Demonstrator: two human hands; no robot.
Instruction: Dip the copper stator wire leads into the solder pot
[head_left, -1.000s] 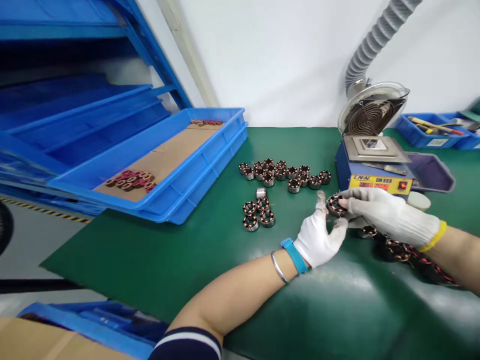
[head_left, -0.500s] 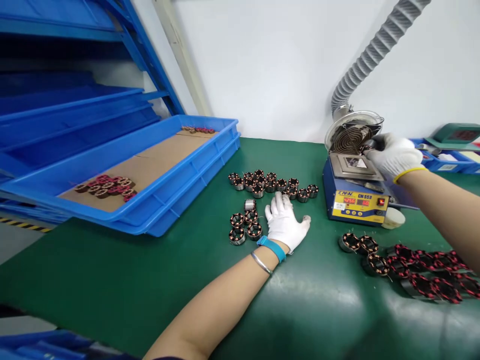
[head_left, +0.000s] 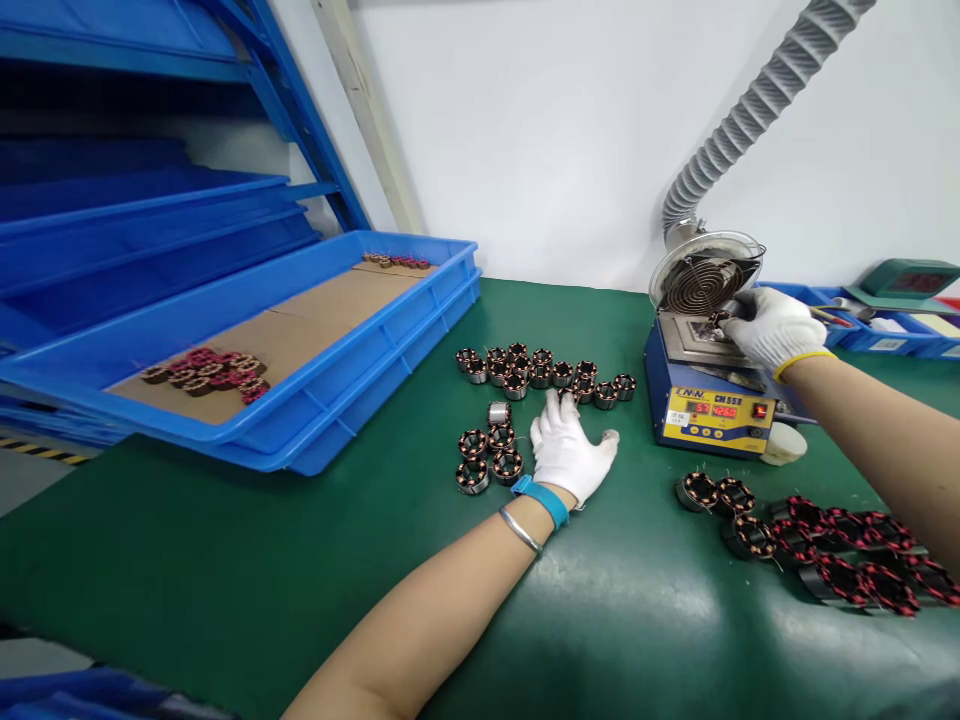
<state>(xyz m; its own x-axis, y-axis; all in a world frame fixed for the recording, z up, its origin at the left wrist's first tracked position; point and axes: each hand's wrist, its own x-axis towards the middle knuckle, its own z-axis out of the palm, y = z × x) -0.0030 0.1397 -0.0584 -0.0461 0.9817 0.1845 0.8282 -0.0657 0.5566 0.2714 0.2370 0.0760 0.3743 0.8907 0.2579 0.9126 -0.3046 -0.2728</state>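
My right hand (head_left: 780,325), in a white glove with a yellow cuff, pinches a small motor stator (head_left: 720,318) over the solder pot (head_left: 697,345). The glove hides part of that stator. My left hand (head_left: 570,450), gloved too, lies palm down on the green table with the thumb spread and the fingers stretched forward. Its fingertips reach a group of copper-wound stators (head_left: 540,372); whether they touch one I cannot tell. Left of this hand are several more stators (head_left: 508,466), one of them lying on its side (head_left: 499,413).
Stators with red windings (head_left: 836,578) and a few copper ones (head_left: 699,490) stand at the right front. A blue tray (head_left: 300,440) holding more stators is at the left. Behind the pot are a round fan guard (head_left: 701,285) and a grey exhaust hose (head_left: 750,120).
My right hand has lowered the stator and shifted slightly left, bringing it down to the pot's opening. My left hand has stayed almost still. The numbers on the pot's display differ.
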